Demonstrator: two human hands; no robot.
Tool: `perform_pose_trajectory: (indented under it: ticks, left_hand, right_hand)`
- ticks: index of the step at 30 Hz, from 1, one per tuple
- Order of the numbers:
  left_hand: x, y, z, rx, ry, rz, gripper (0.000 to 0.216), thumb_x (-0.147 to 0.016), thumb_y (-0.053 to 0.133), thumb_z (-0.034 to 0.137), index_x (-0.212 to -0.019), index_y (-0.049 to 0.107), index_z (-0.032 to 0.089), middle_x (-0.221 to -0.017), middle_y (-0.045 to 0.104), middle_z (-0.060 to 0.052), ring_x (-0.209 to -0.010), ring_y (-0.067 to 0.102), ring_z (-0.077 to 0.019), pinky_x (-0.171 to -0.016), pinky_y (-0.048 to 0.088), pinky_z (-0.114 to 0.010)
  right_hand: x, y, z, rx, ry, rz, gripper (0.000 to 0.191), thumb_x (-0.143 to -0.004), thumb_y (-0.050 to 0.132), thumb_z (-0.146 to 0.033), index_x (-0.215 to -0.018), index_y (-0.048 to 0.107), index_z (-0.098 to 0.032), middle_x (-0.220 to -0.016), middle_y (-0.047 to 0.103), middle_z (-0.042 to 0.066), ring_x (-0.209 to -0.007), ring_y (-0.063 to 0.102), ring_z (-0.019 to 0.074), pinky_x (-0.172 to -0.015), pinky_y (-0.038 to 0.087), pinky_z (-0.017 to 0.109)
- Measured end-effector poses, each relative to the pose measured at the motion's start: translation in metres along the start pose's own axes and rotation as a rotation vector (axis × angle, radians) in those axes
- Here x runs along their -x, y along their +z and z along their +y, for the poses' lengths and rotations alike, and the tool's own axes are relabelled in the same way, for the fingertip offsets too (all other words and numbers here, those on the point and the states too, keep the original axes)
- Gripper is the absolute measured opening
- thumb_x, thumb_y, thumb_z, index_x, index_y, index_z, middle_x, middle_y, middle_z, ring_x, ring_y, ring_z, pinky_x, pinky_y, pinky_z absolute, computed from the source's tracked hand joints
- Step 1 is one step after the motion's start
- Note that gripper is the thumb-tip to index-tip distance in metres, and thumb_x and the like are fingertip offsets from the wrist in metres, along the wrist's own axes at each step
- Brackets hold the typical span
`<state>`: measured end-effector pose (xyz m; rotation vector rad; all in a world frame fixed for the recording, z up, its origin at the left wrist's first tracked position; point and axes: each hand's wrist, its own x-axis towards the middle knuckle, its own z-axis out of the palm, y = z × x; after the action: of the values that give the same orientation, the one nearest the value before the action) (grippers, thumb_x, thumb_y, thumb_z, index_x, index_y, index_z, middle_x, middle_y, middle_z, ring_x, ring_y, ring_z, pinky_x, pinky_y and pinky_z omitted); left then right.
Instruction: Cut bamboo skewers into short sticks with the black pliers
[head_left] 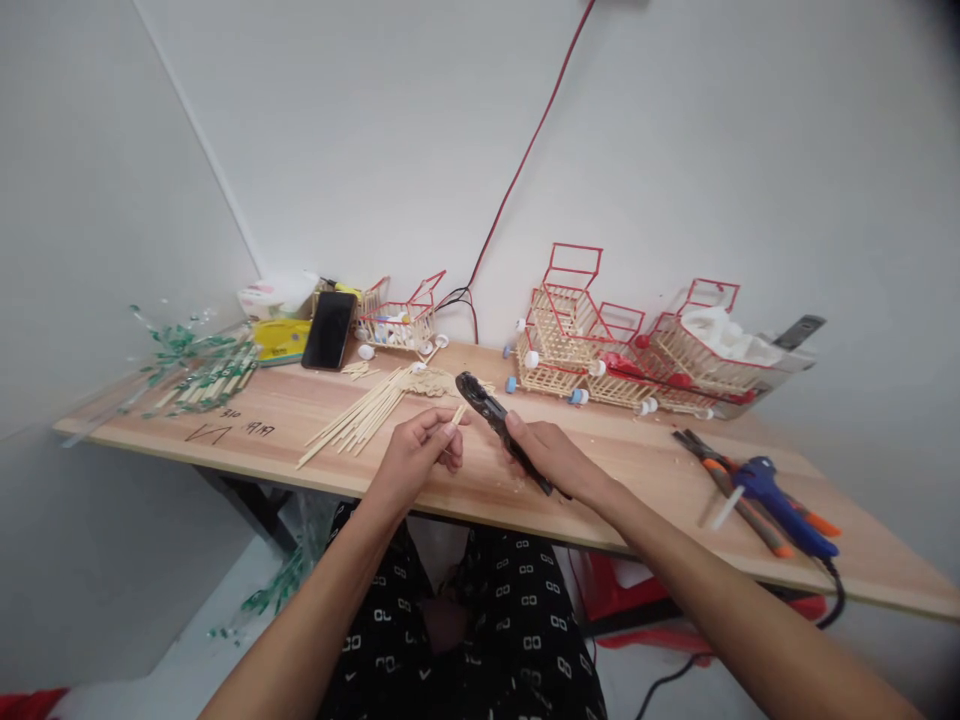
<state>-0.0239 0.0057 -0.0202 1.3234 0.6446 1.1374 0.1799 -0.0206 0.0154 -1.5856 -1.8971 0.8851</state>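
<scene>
In the middle of the frame, the left hand [429, 445] pinches a thin wooden stick [459, 412], its tip near the head of the black pliers [489, 408]; the right hand [546, 452] is wrapped round their handles. Whether the jaws touch the stick, I cannot tell. A loose pinch could let it twist and splinter under a squeeze; fingertips this near could get nipped. Beyond lie short wooden pieces [431, 382], with longer sticks [360, 415] fanned left of centre; miniature shopping carts [562, 335] stand upper right.
</scene>
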Motion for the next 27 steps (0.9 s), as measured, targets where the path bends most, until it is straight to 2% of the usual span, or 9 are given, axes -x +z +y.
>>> perform_pose_trajectory:
  ticks: [3,7,16,27]
  left_hand:
    - [0.000,-0.001,0.001,0.088,-0.042,-0.017,0.031,-0.083,0.063,0.040,-0.098,0.061,0.013,-0.063,0.056,0.002,-0.054,0.053,-0.0089,-0.054,0.043,-0.020]
    - [0.002,0.003,0.005,0.184,-0.098,-0.059,0.032,-0.081,0.064,0.040,-0.098,0.061,0.013,-0.059,0.053,0.003,-0.051,0.050,-0.0084,-0.051,0.040,-0.020]
    - [0.002,0.006,0.009,0.167,-0.121,-0.064,0.033,-0.080,0.066,0.040,-0.097,0.061,0.012,-0.056,0.050,0.005,-0.049,0.048,-0.0087,-0.050,0.038,-0.021]
    - [0.003,0.006,0.010,0.138,-0.141,-0.063,0.031,-0.081,0.064,0.038,-0.096,0.061,0.011,-0.055,0.047,0.006,-0.048,0.046,-0.0078,-0.050,0.035,-0.021]
  right_hand:
    - [0.006,-0.004,-0.001,0.000,-0.031,-0.086,0.075,-0.089,0.018,-0.072,-0.077,0.065,-0.015,-0.061,0.062,0.005,-0.057,0.058,0.0161,-0.057,0.041,0.025]
    - [0.011,-0.005,-0.003,0.029,-0.047,-0.109,0.076,-0.088,0.020,-0.073,-0.084,0.067,-0.015,-0.065,0.063,0.005,-0.057,0.057,0.0151,-0.056,0.041,0.025]
    - [0.012,-0.006,-0.006,0.100,-0.089,-0.081,0.070,-0.090,0.022,-0.071,-0.077,0.063,-0.015,-0.059,0.058,0.002,-0.052,0.052,0.0128,-0.054,0.038,0.024]
    - [0.011,-0.005,-0.005,0.250,-0.154,-0.018,0.069,-0.092,0.020,-0.067,-0.068,0.059,-0.016,-0.060,0.057,0.003,-0.058,0.050,0.0154,-0.057,0.032,0.027]
